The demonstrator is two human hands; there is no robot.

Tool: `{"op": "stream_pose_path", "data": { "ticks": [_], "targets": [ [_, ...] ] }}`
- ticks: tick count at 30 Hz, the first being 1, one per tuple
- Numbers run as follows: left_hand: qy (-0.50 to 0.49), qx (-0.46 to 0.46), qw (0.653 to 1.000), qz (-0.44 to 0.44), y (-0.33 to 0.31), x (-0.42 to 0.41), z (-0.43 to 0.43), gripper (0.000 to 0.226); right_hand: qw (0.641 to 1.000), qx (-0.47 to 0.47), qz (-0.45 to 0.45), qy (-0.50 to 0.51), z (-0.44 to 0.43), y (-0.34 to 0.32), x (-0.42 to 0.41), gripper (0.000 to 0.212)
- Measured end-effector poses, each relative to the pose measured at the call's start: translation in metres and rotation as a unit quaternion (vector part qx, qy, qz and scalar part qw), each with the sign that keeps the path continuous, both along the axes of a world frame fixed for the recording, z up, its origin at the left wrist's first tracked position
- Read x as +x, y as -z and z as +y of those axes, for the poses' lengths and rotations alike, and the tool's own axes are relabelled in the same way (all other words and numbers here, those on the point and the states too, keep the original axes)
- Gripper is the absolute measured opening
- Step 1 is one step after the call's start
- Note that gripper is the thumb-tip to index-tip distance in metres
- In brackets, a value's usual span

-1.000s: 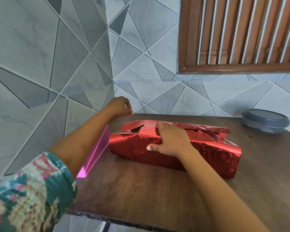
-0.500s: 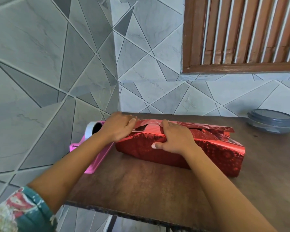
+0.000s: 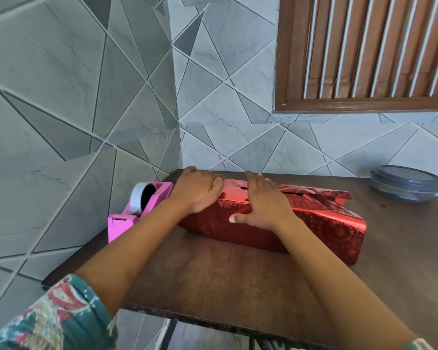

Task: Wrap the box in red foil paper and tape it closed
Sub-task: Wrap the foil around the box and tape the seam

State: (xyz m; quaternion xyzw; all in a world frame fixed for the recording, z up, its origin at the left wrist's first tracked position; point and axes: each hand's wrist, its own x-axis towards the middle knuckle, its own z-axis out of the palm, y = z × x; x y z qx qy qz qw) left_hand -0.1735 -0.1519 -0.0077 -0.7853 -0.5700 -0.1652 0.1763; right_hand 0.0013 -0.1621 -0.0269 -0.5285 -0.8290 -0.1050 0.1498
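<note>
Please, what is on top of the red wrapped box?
Both hands: the right hand lies flat on the box, thumb down the front side, and the left hand presses its left end. What lies under the palms is covered and cannot be seen.

I face a corner where the left wall (image 3: 61, 97) meets the back wall (image 3: 225, 84), both clad in grey marbled tiles cut into triangles by pale grout lines. High on the back wall sits a brown wooden louvred window (image 3: 364, 51), with daylight white between its slats. Below me stands a dark brown wooden table (image 3: 225, 274) with a rough front edge.
</note>
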Motion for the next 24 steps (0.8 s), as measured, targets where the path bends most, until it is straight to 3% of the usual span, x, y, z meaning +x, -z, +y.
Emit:
{"op": "stream_pose_path", "data": {
  "ticks": [3,8,11,15,19,22,24],
  "targets": [
    [0.065,-0.059,0.995,-0.052,-0.005,0.027,-0.001,0.069,0.999,-0.005,-0.027,0.037,0.001,0.0,-0.002,0.111],
    [0.087,-0.151,0.984,-0.045,0.009,0.026,0.001,0.069,0.998,-0.024,-0.031,0.055,0.002,0.0,-0.002,0.104],
    [0.023,-0.116,0.993,-0.015,0.011,0.0,0.001,0.073,0.998,-0.03,-0.029,0.054,0.003,0.0,-0.002,0.105],
    [-0.009,-0.07,0.997,-0.035,0.006,-0.019,0.001,0.097,0.998,-0.029,-0.032,0.05,0.003,0.0,-0.001,0.106],
    [0.018,-0.006,0.996,-0.085,-0.007,-0.013,-0.011,0.088,0.999,-0.026,-0.026,0.03,0.003,0.0,0.0,0.102],
    [-0.02,0.008,0.993,-0.12,-0.016,-0.029,-0.021,0.074,0.999,-0.024,-0.024,0.018,0.003,0.0,-0.001,0.098],
    [-0.057,0.0,0.988,-0.146,-0.021,-0.05,-0.027,0.082,0.999,-0.02,-0.021,0.016,0.002,-0.001,0.0,0.096]
  ]
}}
